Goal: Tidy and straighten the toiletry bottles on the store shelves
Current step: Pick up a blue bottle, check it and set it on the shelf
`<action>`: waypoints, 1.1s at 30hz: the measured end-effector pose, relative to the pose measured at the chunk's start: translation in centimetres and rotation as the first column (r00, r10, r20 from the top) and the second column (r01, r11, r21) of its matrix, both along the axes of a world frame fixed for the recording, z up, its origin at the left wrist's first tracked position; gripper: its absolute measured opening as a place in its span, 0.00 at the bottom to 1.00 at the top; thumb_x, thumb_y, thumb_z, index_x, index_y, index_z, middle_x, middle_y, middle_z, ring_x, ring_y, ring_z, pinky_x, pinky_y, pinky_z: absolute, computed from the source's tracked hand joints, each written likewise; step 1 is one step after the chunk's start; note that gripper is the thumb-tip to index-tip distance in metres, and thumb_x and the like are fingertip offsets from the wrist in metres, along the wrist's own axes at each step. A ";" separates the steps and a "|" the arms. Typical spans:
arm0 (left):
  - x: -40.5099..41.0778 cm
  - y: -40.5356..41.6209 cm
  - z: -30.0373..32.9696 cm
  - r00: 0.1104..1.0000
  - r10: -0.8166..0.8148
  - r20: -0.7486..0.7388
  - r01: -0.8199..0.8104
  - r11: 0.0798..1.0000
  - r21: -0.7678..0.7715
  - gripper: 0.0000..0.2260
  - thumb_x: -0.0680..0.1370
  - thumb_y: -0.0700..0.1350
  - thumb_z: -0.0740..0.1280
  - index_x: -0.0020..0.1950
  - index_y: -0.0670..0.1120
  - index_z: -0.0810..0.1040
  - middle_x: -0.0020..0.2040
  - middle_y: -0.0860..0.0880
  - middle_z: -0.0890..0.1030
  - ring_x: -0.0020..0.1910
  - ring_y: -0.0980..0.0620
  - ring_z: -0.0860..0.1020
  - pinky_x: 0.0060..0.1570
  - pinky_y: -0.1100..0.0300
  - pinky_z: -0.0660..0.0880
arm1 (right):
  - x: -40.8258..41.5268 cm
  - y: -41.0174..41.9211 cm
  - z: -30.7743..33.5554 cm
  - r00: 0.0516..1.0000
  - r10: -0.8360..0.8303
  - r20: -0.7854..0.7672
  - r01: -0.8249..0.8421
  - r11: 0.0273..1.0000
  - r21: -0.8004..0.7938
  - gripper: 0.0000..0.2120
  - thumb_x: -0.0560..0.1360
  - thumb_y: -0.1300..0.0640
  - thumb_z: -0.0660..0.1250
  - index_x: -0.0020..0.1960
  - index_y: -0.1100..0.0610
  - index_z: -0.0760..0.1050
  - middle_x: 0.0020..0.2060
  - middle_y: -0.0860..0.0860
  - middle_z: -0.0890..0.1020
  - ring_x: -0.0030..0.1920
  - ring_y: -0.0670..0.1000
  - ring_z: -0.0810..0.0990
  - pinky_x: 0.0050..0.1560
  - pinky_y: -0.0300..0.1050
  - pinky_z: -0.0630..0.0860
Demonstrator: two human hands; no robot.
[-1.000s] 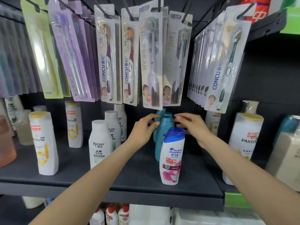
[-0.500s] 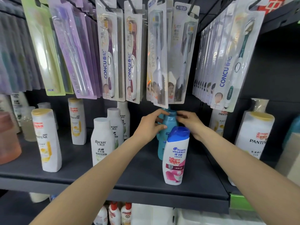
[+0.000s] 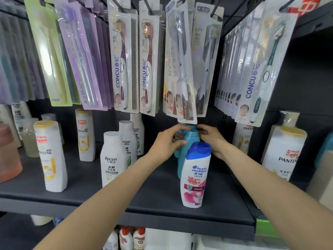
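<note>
A teal bottle (image 3: 187, 141) stands upright on the dark shelf (image 3: 162, 201), behind a white Head & Shoulders bottle (image 3: 195, 175) with a blue cap. My left hand (image 3: 166, 142) wraps the teal bottle's upper left side. My right hand (image 3: 210, 137) presses its upper right side, fingers near the cap. A second teal bottle seems to stand just behind, mostly hidden by my left hand. White Raclen bottles (image 3: 113, 158) stand in a row to the left.
Pantene bottles (image 3: 49, 156) stand at the left, and more Pantene bottles (image 3: 282, 154) stand at the right. Toothbrush packs (image 3: 180, 69) hang low, their bottoms just above the teal bottle's cap. An orange bottle (image 3: 8, 154) sits far left. More bottles fill the shelf below.
Both hands have closed in on the teal bottle from either side; a second ago their fingers were only near its cap. The view has moved closer to the shelf.
</note>
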State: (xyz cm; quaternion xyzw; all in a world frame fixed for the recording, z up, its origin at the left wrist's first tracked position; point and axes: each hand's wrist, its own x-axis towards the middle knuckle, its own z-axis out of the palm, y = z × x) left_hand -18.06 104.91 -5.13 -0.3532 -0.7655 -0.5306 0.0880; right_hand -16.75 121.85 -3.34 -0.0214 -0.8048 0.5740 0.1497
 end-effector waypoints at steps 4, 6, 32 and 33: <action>-0.1 -0.1 -0.1 0.999 0.013 -0.044 -0.013 1.000 0.003 0.16 0.76 0.37 0.66 0.62 0.52 0.76 0.46 0.53 0.78 0.47 0.56 0.78 0.47 0.67 0.77 | -0.2 0.0 -0.3 0.998 -0.041 -0.053 0.042 0.999 0.032 0.16 0.77 0.70 0.59 0.63 0.61 0.73 0.55 0.58 0.78 0.54 0.52 0.77 0.48 0.40 0.76; -0.1 -0.1 -0.1 0.996 0.036 -0.085 -0.038 0.999 -0.025 0.16 0.76 0.37 0.66 0.62 0.51 0.76 0.48 0.52 0.78 0.48 0.55 0.78 0.48 0.71 0.75 | 0.0 0.1 -0.5 0.996 -0.054 -0.074 0.056 0.998 0.033 0.15 0.77 0.69 0.60 0.63 0.62 0.73 0.54 0.57 0.78 0.54 0.51 0.77 0.47 0.37 0.75; 9.0 -0.4 1.9 0.938 0.131 -0.321 -0.197 0.963 -0.183 0.11 0.78 0.47 0.65 0.60 0.50 0.76 0.51 0.54 0.74 0.50 0.56 0.74 0.53 0.61 0.72 | 14.6 1.8 2.2 0.940 -0.181 -0.289 0.239 0.954 0.179 0.14 0.77 0.59 0.65 0.63 0.55 0.73 0.45 0.47 0.79 0.44 0.44 0.78 0.44 0.40 0.76; 9.2 -0.4 1.9 0.939 0.136 -0.316 -0.199 0.964 -0.177 0.11 0.78 0.47 0.65 0.59 0.50 0.77 0.50 0.54 0.74 0.50 0.55 0.75 0.52 0.61 0.73 | 15.0 1.8 2.2 0.943 -0.180 -0.279 0.227 0.963 0.146 0.14 0.77 0.58 0.65 0.62 0.54 0.74 0.45 0.48 0.79 0.45 0.46 0.79 0.46 0.42 0.77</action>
